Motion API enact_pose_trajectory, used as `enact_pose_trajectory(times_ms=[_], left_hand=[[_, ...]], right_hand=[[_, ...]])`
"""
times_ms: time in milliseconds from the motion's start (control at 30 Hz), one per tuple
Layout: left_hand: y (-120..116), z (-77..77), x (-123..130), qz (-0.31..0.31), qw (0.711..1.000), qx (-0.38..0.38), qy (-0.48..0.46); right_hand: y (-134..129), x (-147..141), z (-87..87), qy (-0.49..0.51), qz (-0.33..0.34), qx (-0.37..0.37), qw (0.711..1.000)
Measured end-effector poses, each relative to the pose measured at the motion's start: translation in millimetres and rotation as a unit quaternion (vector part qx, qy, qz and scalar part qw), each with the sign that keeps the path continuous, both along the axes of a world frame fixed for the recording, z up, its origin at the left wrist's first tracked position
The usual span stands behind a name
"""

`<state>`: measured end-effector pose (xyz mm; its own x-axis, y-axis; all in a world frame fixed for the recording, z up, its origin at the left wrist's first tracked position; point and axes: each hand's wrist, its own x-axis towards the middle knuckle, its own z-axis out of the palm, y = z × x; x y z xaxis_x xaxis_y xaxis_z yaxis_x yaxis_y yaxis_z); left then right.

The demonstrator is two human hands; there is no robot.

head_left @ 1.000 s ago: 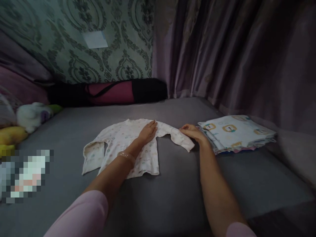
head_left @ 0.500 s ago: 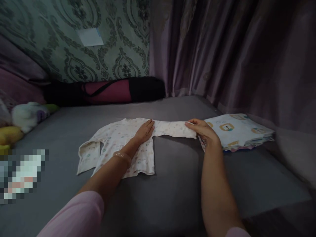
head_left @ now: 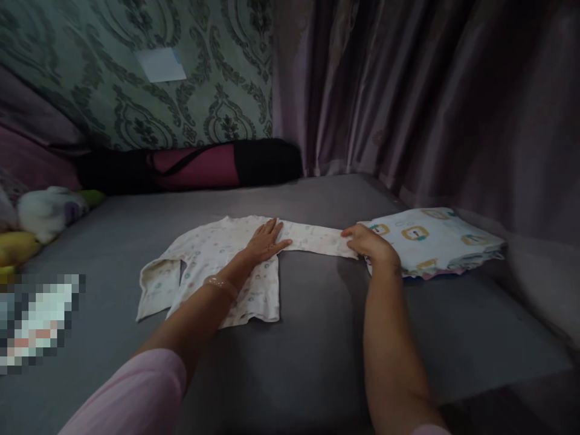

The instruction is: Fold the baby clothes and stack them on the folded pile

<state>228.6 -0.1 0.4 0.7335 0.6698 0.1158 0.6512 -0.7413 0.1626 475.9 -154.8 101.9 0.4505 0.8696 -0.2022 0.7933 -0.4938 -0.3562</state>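
A small white printed shirt (head_left: pixel 203 241) lies spread on the grey bed surface (head_left: pixel 312 338), its right-hand sleeve stretched out to the side and its left-hand sleeve bent downward. My left hand (head_left: pixel 266 241) rests flat on the shirt near the shoulder, fingers and thumb spread. At the cuff of the outstretched sleeve, my right hand (head_left: pixel 366 240) pinches the fabric between thumb and fingers. Just beside that hand is a folded white cloth (head_left: pixel 439 238) with orange animal prints.
A black and pink long bag (head_left: pixel 199 166) lies along the patterned wall. Plush toys, one white (head_left: pixel 45 211) and one yellow (head_left: pixel 18 248), sit at the left edge. Purple curtains (head_left: pixel 408 96) hang behind and at right. A pixelated patch covers something at lower left.
My left thumb has spread away from the fingers onto the sleeve's base. My right hand has lowered slightly, and the sleeve now slants a little downward at the cuff.
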Motion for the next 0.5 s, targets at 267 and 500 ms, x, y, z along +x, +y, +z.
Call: enact_pose_trajectory(times_ms=[267, 500], left_hand=[[0.3, 0.4, 0.6, -0.002, 0.999, -0.01, -0.031], [0.7, -0.9, 0.3, -0.001, 1.0, -0.003, -0.023]], right_hand=[[15.7, -13.1, -22.9, -0.101, -0.005, -0.1, 0.99], [17.7, 1.4, -41.4, -0.069, -0.009, -0.045, 0.997]])
